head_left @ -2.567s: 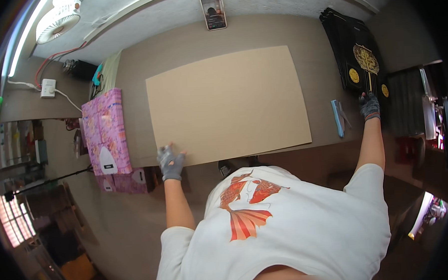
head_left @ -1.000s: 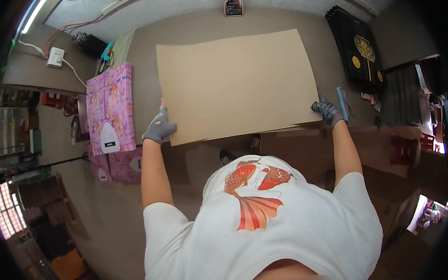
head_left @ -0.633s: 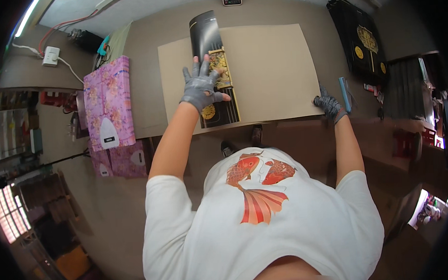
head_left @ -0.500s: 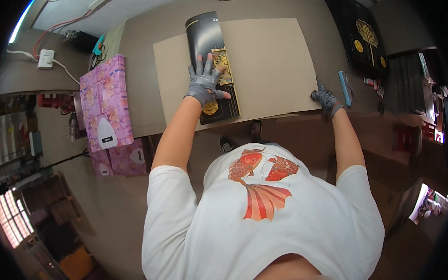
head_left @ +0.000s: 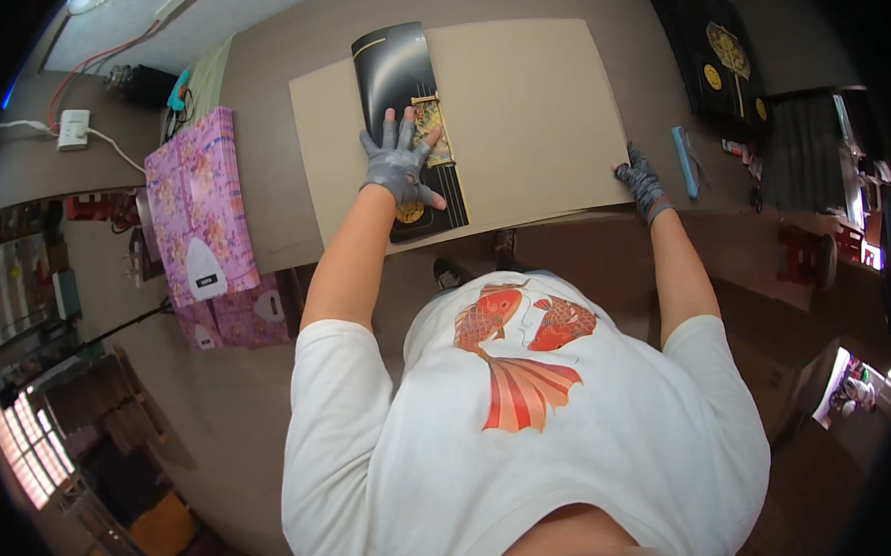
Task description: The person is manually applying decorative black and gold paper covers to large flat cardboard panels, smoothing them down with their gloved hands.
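My left hand point(head_left: 398, 168), in a grey fingerless glove, lies flat with fingers spread on a black sheet with gold ornament point(head_left: 404, 81). That black sheet shows between a lower tan cardboard sheet point(head_left: 326, 164) and an upper tan cardboard sheet point(head_left: 528, 115) shifted to the right. My right hand point(head_left: 643, 182), also gloved, grips the near right corner of the upper cardboard sheet at the table's front edge.
A pink patterned gift box point(head_left: 199, 204) lies left of the cardboard, with another point(head_left: 237, 319) below it. A stack of black sheets with gold emblems point(head_left: 711, 53) sits at the far right. A blue pen-like tool point(head_left: 684, 161) lies by my right hand. A white power socket point(head_left: 72, 128) and cables are at the far left.
The top cardboard sheet has been pulled to the right, uncovering the black gold-printed sheet. My left hand moved from the cardboard's left edge onto the black sheet; my right hand stays at the right corner.
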`<state>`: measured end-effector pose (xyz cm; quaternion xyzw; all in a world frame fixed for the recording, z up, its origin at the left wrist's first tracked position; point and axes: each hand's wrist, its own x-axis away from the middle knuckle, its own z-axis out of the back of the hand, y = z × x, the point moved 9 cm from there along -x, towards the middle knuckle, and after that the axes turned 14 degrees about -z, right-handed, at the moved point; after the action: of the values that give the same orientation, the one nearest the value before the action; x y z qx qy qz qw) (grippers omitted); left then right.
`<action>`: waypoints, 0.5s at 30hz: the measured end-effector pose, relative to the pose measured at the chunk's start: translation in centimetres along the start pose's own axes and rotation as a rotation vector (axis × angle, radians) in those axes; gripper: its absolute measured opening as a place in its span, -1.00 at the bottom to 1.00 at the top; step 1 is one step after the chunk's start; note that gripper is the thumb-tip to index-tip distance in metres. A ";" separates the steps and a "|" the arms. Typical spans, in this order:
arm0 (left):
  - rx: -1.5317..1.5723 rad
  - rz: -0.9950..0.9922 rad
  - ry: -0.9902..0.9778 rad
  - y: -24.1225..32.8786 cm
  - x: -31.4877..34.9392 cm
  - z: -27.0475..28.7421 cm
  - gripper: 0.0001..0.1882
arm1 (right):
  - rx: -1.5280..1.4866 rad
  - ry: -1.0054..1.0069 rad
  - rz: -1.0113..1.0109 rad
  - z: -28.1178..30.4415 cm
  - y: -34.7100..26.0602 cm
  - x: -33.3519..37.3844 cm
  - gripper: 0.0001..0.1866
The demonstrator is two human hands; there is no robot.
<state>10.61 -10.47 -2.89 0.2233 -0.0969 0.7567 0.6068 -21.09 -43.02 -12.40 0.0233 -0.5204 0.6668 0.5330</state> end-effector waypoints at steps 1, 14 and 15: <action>-0.008 0.000 0.001 0.1 -0.1 0.1 0.37 | 0.028 0.030 0.028 0.3 0.1 -0.3 -0.14; -0.040 0.019 0.025 -0.4 -0.6 -0.5 0.41 | 0.026 0.058 0.017 0.4 -1.0 -0.2 -0.19; -0.039 0.019 0.032 -0.3 -0.6 -0.5 0.41 | 0.029 0.067 0.026 0.5 -0.9 -0.2 -0.20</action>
<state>10.93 -10.71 -3.61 0.1983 -0.1041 0.7638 0.6054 -20.59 -43.59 -11.65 0.0018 -0.4930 0.6815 0.5408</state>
